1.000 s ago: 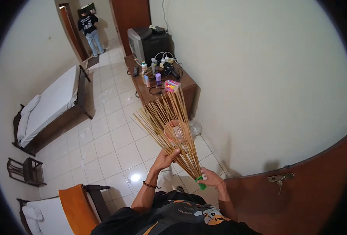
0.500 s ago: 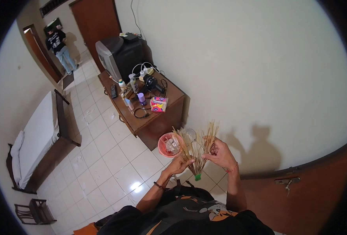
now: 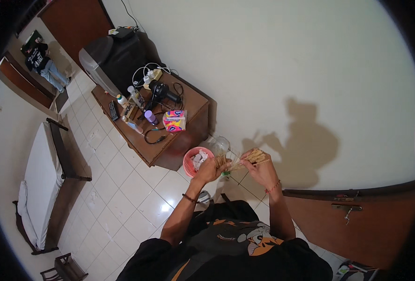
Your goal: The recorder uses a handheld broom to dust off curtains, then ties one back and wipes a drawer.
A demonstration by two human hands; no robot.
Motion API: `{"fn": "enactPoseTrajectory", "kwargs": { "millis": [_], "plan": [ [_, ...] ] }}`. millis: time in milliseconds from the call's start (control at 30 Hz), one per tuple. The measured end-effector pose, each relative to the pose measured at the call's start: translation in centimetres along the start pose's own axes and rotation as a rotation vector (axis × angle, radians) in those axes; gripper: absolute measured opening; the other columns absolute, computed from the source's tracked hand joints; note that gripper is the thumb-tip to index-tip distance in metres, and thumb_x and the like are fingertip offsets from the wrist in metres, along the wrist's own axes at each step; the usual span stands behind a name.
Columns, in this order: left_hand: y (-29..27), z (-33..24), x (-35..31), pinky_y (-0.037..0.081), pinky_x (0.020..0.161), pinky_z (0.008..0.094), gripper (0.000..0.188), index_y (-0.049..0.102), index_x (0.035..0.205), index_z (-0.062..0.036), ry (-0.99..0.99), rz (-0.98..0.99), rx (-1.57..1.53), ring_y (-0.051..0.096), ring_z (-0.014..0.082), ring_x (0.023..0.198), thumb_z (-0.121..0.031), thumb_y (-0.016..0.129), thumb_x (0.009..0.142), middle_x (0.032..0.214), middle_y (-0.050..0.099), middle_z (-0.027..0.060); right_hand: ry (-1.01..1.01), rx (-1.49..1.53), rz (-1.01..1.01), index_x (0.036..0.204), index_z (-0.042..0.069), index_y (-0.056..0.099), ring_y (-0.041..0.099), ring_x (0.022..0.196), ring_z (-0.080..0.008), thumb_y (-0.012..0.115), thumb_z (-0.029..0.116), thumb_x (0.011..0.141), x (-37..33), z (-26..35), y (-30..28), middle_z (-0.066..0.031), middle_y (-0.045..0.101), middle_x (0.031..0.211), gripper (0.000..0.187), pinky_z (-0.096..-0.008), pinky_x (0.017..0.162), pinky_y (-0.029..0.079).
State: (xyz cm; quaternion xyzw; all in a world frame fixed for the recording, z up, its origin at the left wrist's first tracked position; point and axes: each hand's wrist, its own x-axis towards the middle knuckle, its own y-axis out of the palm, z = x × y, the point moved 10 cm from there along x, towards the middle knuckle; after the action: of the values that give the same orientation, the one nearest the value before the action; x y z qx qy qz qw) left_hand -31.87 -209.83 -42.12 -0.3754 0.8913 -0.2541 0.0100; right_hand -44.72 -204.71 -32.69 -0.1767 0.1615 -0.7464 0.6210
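A small stick broom [image 3: 262,157] of thin straw-coloured sticks, with a green binding at its base, is held between my two hands. My left hand [image 3: 209,170] is closed round the sticks on the left side, near the green binding. With bent fingers my right hand [image 3: 262,172] grips a spread of sticks that points off to the right. Just beyond my left hand stands a pink waste basket [image 3: 187,165] with crumpled white scraps in it. A clear round plastic container [image 3: 220,144] is behind the broom, by the wall.
A wooden cabinet [image 3: 195,122] carries a television [image 3: 118,61], a hair dryer [image 3: 163,91], bottles and a colourful soft pack [image 3: 174,121]. A bed [image 3: 41,178] stands left. At the right is a brown door [image 3: 334,229] with keys. Another person [image 3: 41,63] stands far left.
Both hands have lifted away from my body, and the broom has tilted so its sticks lean right. My view has shifted, with the cabinet appearing further left.
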Motion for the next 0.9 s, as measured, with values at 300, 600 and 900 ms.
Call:
{"fn": "enactPoseTrajectory", "kwargs": {
  "millis": [300, 600, 900],
  "plan": [
    [-3.1, 4.9, 9.2, 0.046, 0.060, 0.0411, 0.017, 0.066, 0.090, 0.0007, -0.091, -0.155, 0.064, 0.060, 0.0397, 0.068, -0.015, 0.062, 0.085, 0.073, 0.061, 0.0225, 0.089, -0.054, -0.054, 0.086, 0.002, 0.064, 0.063, 0.068, -0.0281, 0.065, 0.002, 0.077, 7.9, -8.0, 0.0, -0.0158, 0.063, 0.080, 0.009, -0.0339, 0.062, 0.049],
    [1.0, 16.5, 15.2, 0.044, 0.059, 0.0397, 0.012, 0.063, 0.086, 0.0010, -0.373, -0.100, -0.089, 0.058, 0.0379, 0.064, -0.010, 0.061, 0.083, 0.072, 0.058, 0.0232, 0.050, 0.089, -0.081, 0.087, 0.001, 0.061, 0.064, 0.069, -0.0230, 0.060, 0.001, 0.078, 13.5, -20.3, 3.7, -0.0141, 0.065, 0.079, 0.009, -0.0311, 0.065, 0.050],
    [2.8, 26.0, 15.6, 0.048, 0.071, 0.0425, 0.022, 0.064, 0.094, 0.0015, -0.552, -0.115, 0.026, 0.062, 0.0418, 0.084, -0.018, 0.057, 0.088, 0.086, 0.063, 0.0252, 0.325, 0.020, 0.014, 0.094, -0.002, 0.065, 0.064, 0.071, -0.0135, 0.061, 0.011, 0.084, 16.4, -29.8, 10.0, -0.0126, 0.067, 0.076, 0.017, -0.0290, 0.066, 0.051]
  ]
}}
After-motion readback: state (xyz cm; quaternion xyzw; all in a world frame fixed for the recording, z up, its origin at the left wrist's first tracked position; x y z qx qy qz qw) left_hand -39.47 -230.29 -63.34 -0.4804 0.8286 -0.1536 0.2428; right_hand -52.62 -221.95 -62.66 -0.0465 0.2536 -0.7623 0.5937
